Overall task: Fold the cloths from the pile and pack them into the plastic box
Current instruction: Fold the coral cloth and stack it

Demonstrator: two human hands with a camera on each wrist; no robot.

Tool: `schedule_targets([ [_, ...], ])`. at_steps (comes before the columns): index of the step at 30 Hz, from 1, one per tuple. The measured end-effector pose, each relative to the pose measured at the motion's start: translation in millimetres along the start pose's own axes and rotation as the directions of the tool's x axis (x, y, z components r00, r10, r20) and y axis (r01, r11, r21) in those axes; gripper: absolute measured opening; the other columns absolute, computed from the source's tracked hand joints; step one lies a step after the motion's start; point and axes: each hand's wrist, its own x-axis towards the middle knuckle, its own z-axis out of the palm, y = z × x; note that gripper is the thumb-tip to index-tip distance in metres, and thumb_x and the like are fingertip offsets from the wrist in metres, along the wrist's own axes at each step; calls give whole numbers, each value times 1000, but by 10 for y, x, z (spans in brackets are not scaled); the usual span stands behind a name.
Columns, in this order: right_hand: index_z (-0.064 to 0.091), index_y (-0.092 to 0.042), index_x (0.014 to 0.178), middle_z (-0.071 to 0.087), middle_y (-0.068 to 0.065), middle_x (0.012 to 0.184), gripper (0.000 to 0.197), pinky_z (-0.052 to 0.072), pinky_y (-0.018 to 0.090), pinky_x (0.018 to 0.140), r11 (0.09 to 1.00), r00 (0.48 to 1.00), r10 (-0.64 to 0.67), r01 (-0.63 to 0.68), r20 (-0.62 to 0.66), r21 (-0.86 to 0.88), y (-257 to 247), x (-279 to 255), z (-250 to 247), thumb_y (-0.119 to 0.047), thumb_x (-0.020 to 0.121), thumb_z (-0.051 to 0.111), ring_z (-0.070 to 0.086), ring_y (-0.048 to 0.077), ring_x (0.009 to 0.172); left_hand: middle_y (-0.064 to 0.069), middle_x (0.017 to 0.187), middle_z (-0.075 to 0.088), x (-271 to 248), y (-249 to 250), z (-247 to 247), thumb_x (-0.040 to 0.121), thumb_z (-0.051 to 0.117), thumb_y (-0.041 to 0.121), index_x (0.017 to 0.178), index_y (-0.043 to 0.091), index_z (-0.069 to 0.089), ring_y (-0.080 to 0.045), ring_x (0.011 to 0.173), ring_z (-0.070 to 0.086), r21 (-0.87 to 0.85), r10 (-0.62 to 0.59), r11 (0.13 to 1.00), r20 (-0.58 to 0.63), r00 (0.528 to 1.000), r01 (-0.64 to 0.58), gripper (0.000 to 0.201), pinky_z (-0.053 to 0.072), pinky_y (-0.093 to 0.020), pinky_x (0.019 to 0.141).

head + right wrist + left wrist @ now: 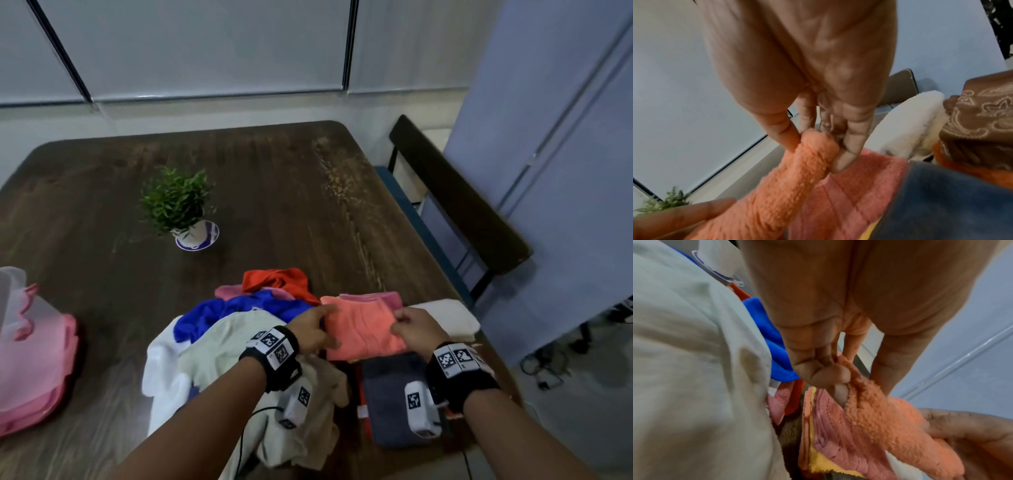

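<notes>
An orange fleece cloth (363, 329) hangs stretched between my two hands above a stack of folded cloths. My left hand (317, 329) pinches its left edge (851, 378), and my right hand (411, 327) pinches its right edge (818, 146). The unfolded pile (239, 329) lies to the left: blue, red, pink and pale cream cloths. Folded cloths lie under and beside the orange one: a pink one (380, 297), a grey one (394, 401) and a white one (448, 315). The clear plastic box (12, 301) stands at the far left with its pink lid (37, 370).
A small potted plant (181, 209) on a blue saucer stands mid-table. The dark wooden table (274, 192) ends close on the right, where a bench (459, 198) runs alongside. Cables lie on the floor at the right.
</notes>
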Motion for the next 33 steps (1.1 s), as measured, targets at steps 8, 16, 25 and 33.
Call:
schedule_targets([
  [8, 79, -22, 98, 76, -2, 99, 24, 50, 34, 94, 994, 987, 110, -108, -116, 22, 398, 374, -137, -19, 78, 65, 67, 21, 98, -5, 150, 32, 320, 224, 217, 75, 73, -1, 153, 21, 25, -21, 133, 41, 103, 11, 995, 13, 1000, -12, 94, 39, -19, 101],
  [16, 70, -33, 81, 76, -2, 87, 26, 55, 35, 88, 993, 987, 110, -113, -114, -17, 494, 526, -210, -7, 77, 64, 70, 21, 89, -9, 157, 25, 566, 180, 341, 85, 64, 5, 153, 17, 24, -21, 141, 32, 176, 16, 984, -63, 998, -5, 80, 23, -6, 100],
  [25, 66, -28, 79, 69, -2, 85, 28, 48, 28, 84, 990, 991, 110, -116, -74, -77, 461, 453, -252, -1, 79, 60, 64, 24, 91, -4, 105, 60, 720, 104, 475, 67, 70, 17, 104, 20, 56, -18, 87, 61, 169, -32, 985, -33, 999, 37, 40, 53, -23, 70],
  [33, 66, -21, 80, 73, 5, 90, 22, 50, 28, 81, 977, 985, 132, -148, -109, -152, 487, 494, -156, 0, 79, 60, 67, 27, 94, -14, 152, 29, 678, 52, 486, 79, 71, 19, 146, 9, 33, -27, 136, 38, 324, -27, 944, -104, 994, 59, 78, 31, -19, 105],
])
